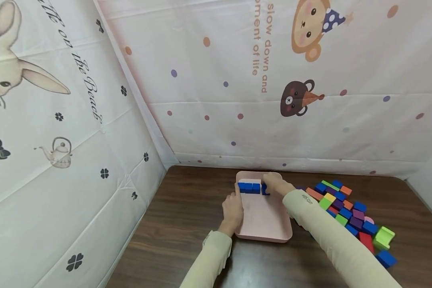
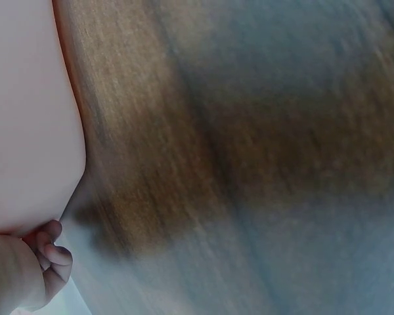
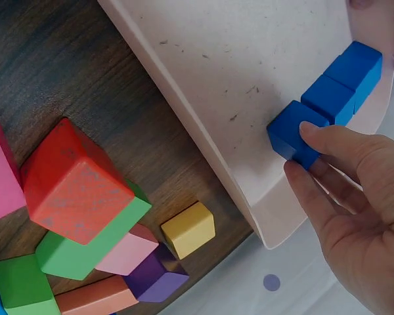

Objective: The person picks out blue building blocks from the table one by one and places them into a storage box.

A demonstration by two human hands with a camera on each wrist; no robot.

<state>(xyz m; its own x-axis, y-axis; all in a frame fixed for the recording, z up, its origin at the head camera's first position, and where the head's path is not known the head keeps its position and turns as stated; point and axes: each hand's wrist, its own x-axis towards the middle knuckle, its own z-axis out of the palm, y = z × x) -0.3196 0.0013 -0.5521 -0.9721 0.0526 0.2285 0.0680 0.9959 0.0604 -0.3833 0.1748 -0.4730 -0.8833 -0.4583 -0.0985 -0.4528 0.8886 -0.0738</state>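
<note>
A pale pink tray [image 1: 263, 224] lies on the table with a short row of blue blocks [image 1: 249, 188] near its far end. My right hand [image 3: 358, 190] pinches a blue block [image 3: 294, 131] between thumb and fingers at the right end of that row. In the head view a narrow gap parts this block from the others. At the tray's left side is my left hand [image 1: 233, 208], its index finger stretched toward the row's left end. Its other fingers look bent in the left wrist view, beside the tray wall [image 2: 33, 118]. The index fingertip's exact contact is unclear.
To the tray's right spreads a pile of coloured blocks, among them a red block [image 3: 75, 184], a yellow block [image 3: 189, 230] and a light green curved piece [image 1: 384, 238]. Printed cloth [image 1: 216, 132] hangs behind and left of the brown table [image 1: 187, 204].
</note>
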